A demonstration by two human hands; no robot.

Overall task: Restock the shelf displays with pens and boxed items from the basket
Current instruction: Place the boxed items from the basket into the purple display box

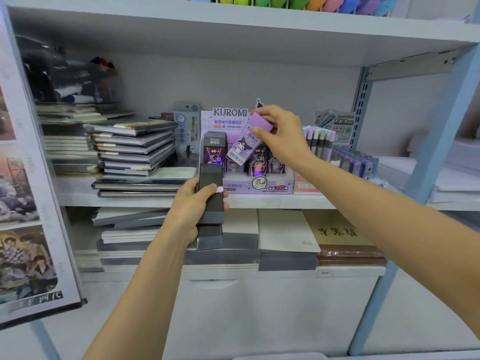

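Note:
A purple Kuromi display box [259, 184] stands on the middle shelf [285, 202] and holds several small upright boxes. My right hand [281, 133] pinches the top of a slim purple box [245, 142] with a cartoon figure, tilted over the display's middle slots. My left hand [193, 210] grips a stack of dark slim boxes [211, 203] in front of the display's left end, below the shelf edge. A dark box [214, 149] stands in the display's left slot. No basket is in view.
Stacks of dark notebooks [135, 149] fill the shelf's left side. Purple-capped pens [320, 141] and a tray of small cases [355, 162] sit right of the display. Flat books [288, 232] lie on the lower shelf. A blue upright post [426, 178] bounds the right. A poster board [28, 229] leans at left.

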